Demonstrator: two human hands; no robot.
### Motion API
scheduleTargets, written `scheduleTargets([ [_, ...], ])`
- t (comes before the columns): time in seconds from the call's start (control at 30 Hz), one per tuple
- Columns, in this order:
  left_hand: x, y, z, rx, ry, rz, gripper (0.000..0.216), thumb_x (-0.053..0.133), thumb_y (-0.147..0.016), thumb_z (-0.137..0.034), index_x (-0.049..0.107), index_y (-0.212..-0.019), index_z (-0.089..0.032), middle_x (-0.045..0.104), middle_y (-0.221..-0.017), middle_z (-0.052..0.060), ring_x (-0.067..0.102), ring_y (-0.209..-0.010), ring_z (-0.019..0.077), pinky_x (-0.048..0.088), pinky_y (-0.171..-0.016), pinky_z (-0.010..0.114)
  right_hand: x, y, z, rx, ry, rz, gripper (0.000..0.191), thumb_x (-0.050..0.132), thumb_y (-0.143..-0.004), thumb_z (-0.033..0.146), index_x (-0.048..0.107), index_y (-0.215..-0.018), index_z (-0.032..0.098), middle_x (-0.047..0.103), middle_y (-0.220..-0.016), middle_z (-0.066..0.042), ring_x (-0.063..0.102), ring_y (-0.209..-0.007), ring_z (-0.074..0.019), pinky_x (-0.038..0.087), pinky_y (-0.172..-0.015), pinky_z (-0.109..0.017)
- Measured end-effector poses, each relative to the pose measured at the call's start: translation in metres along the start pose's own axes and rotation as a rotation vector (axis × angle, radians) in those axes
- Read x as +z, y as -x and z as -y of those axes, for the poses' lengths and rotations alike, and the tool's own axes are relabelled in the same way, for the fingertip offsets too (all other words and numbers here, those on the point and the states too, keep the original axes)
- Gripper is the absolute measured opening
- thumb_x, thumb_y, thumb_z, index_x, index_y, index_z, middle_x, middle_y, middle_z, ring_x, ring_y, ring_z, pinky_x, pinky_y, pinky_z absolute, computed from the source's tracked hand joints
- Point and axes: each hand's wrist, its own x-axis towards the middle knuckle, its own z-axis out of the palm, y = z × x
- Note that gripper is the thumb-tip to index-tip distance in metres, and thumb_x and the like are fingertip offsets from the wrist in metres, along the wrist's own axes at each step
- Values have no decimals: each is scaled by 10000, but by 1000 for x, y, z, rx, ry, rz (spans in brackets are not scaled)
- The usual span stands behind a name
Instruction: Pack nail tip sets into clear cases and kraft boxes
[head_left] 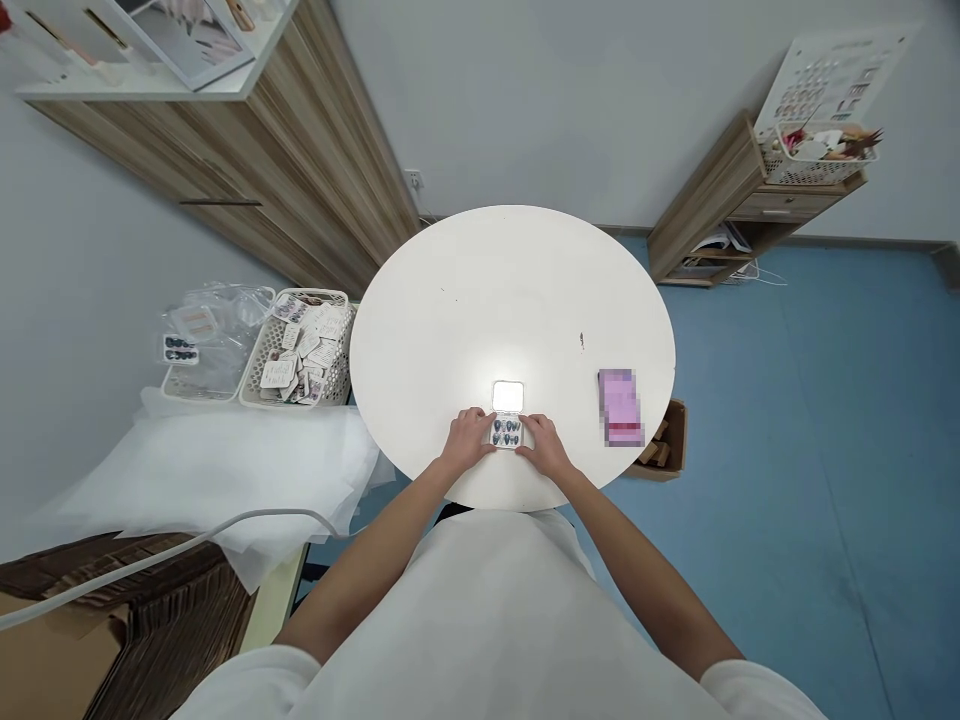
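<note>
A small clear case of dark press-on nails (506, 432) lies near the front of the round white table (487, 280). Its lid (508, 396) stands raised at the back, bright with glare. My left hand (470, 438) grips the case's left side, its thumb at the lower corner and its fingers by the hinge. From the other side my right hand (545, 444) holds the right edge in the same way. The nails sit in rows between my two hands.
A blurred pink-purple item (621, 408) lies on the table's right. Left of the table stand a white basket of cards (251, 375) and a bag of nail packs (217, 325), beside white sheets (225, 465). An open cardboard box (677, 440) sits on the floor, lower right.
</note>
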Motion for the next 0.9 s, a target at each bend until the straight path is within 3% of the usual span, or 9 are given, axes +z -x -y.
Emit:
scheduleTargets([
  [0.4, 9, 0, 5, 45, -23, 50, 557, 595, -725, -316, 362, -1230, -288, 479, -1053, 74, 454, -958, 244, 343, -791, 361, 0, 0, 2, 27, 40, 19, 609, 585, -693, 221, 353, -1255, 261, 418, -1151, -55, 447, -1054, -197, 409, -847, -340],
  [0.7, 13, 1, 6, 81, -109, 58, 570, 557, -753, -305, 311, -1266, -262, 464, -1096, 93, 447, -971, 248, 339, -792, 363, 4, 4, 3, 20, 3, -41, 606, 562, -699, 202, 352, -1265, 255, 425, -1159, -50, 443, -1075, -189, 403, -877, -330],
  [0.9, 12, 3, 4, 56, -45, 67, 644, 547, -748, -321, 241, -1309, -235, 446, -1137, 108, 437, -1006, 263, 349, -807, 384, 4, 6, 9, 48, -72, -79, 646, 561, -688, 182, 325, -1285, 258, 442, -1157, -46, 458, -1051, -190, 409, -877, -347],
])
